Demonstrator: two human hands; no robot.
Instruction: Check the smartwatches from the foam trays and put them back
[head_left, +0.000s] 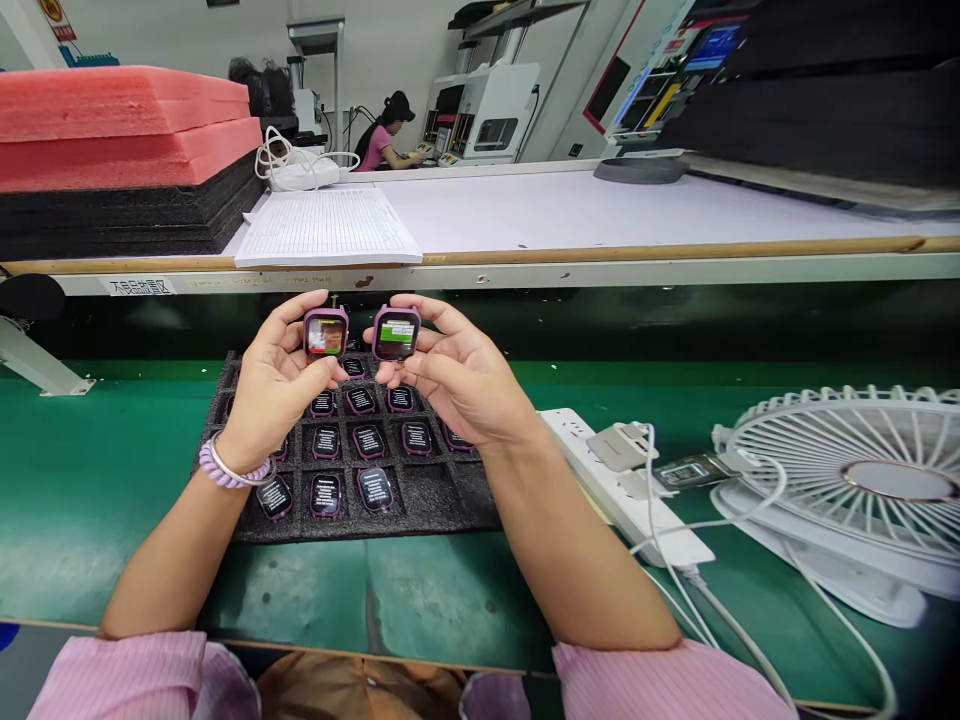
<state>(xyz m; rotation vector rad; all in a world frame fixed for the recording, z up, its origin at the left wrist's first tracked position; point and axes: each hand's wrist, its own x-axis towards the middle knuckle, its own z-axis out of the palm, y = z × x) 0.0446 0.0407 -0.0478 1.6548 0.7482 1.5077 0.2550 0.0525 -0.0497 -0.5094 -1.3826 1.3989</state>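
Observation:
My left hand (281,370) grips a purple-cased smartwatch (326,332) by its edges, fingers behind and thumb below. Its screen is lit, with a red and green strip along the bottom. Beside it, my right hand (457,375) holds a second smartwatch (396,333), whose screen shows green and white bands. Both watches are strapless, held upright and apart, screens toward me. Below them lies a black foam tray (427,498) with several similar watches in its compartments, such as one watch (325,495) in the front row showing white text. My forearms and hands hide parts of the tray.
A white power strip (630,490) with cables lies right of the tray, near a white fan (862,480). On the shelf above are pink foam blocks (127,125), paper sheets (330,225) and a white cable bundle (304,170). Another person (384,135) sits by machines behind.

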